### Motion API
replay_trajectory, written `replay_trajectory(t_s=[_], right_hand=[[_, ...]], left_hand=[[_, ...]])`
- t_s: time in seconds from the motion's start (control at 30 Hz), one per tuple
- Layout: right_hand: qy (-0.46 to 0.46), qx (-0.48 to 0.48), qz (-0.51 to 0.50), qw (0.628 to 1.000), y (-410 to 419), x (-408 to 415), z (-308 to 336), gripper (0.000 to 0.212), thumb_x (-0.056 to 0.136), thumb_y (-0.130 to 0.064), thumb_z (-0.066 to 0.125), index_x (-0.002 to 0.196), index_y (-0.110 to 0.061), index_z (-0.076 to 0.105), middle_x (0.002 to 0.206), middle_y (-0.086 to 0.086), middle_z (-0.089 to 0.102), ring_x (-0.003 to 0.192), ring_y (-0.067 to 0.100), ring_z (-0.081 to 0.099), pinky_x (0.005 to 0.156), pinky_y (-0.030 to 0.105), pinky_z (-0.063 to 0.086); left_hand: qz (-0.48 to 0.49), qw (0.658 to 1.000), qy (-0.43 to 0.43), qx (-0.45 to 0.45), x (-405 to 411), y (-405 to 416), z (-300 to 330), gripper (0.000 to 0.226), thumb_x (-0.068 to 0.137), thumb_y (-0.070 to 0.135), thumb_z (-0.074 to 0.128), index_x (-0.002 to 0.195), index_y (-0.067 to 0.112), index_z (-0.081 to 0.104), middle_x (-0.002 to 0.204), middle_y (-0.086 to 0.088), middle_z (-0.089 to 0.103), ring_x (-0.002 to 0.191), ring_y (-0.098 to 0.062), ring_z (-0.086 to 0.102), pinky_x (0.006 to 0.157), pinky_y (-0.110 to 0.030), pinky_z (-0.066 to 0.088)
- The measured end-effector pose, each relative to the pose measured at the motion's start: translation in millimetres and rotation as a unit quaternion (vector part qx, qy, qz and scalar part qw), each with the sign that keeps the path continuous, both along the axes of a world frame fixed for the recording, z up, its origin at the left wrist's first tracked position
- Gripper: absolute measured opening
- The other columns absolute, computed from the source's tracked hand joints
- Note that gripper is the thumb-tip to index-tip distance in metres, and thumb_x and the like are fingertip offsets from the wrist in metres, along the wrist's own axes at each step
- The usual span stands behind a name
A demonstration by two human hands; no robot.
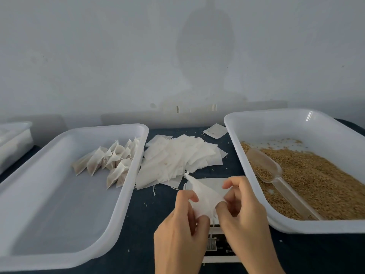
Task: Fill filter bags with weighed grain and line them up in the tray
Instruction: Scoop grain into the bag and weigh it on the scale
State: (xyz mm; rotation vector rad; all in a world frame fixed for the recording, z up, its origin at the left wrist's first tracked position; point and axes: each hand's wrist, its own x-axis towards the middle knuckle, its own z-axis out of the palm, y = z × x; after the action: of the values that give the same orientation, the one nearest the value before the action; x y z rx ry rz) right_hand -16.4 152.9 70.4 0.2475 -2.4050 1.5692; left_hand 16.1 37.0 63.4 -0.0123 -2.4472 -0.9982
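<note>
White filter bag (205,196) is pinched between both hands near the middle of the dark counter (138,224), above a small scale (215,246): the left hand (177,228) grips its near-left edge with curled fingers, the right hand (241,210) its right edge between thumb and fingertips. Filled bags (110,161) lie in the left tray (59,194), empty bags (177,161) are heaped between the trays, and grain (316,178) with a clear scoop (264,165) fills the right tray (276,123).
</note>
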Motion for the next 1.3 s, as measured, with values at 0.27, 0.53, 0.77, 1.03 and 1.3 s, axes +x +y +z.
replay_trajectory(t_s=[0.27, 0.53, 0.77, 1.03, 1.3], right_hand=[[0.063, -0.027, 0.070, 0.995, -2.7, 0.3, 4.1, 0.032, 0.073, -0.009, 0.071, 0.079, -0.028, 0.046, 0.066, -0.005, 0.053, 0.059, 0.015, 0.055, 0.057, 0.026, 0.049], [0.225, 0.074, 0.123, 0.964, 0.5, -4.5, 3.7, 0.033, 0.080, 0.003, 0.066, 0.081, -0.025, 0.048, 0.097, -0.006, 0.052, 0.066, 0.006, 0.053, 0.056, 0.026, 0.046], [0.267, 0.192, 0.051, 0.943, 0.9, -3.4, 2.4, 0.032, 0.059, 0.014, 0.071, 0.064, -0.017, 0.062, 0.097, 0.003, 0.058, 0.061, 0.007, 0.050, 0.050, 0.014, 0.037], [0.252, 0.297, 0.000, 0.921, -11.8, 6.4, 6.2, 0.018, 0.063, -0.016, 0.081, 0.079, -0.022, 0.074, 0.082, -0.002, 0.068, 0.056, 0.014, 0.059, 0.040, 0.022, 0.046], [0.143, 0.299, -0.013, 0.943, -17.5, 10.2, 1.2, 0.043, 0.038, -0.015, 0.094, 0.076, -0.022, 0.076, 0.071, -0.004, 0.071, 0.047, 0.014, 0.062, 0.040, 0.020, 0.048]], left_hand=[[-0.013, 0.993, -0.020, 0.114, -0.5, 1.8, 0.3, 0.031, 0.079, 0.006, 0.061, 0.083, 0.025, 0.037, 0.046, -0.002, 0.045, 0.041, -0.008, 0.032, 0.045, -0.016, 0.028], [-0.015, 0.985, -0.023, 0.170, -4.3, -4.8, -2.4, 0.029, 0.079, -0.001, 0.062, 0.080, 0.019, 0.040, 0.045, -0.002, 0.041, 0.040, -0.007, 0.031, 0.043, -0.012, 0.027], [-0.002, 0.985, -0.001, 0.173, -4.1, -9.1, -1.8, 0.044, 0.073, -0.004, 0.064, 0.075, 0.032, 0.038, 0.044, 0.002, 0.037, 0.039, -0.006, 0.030, 0.043, -0.010, 0.028], [0.022, 0.985, 0.031, 0.169, -8.2, -4.6, 0.5, 0.036, 0.079, 0.009, 0.071, 0.076, 0.025, 0.039, 0.043, 0.002, 0.039, 0.037, -0.005, 0.031, 0.041, -0.008, 0.028], [0.055, 0.991, 0.040, 0.116, -7.0, -5.2, 3.7, 0.045, 0.075, 0.014, 0.069, 0.081, 0.040, 0.033, 0.051, 0.002, 0.047, 0.040, -0.007, 0.037, 0.048, -0.015, 0.036]])
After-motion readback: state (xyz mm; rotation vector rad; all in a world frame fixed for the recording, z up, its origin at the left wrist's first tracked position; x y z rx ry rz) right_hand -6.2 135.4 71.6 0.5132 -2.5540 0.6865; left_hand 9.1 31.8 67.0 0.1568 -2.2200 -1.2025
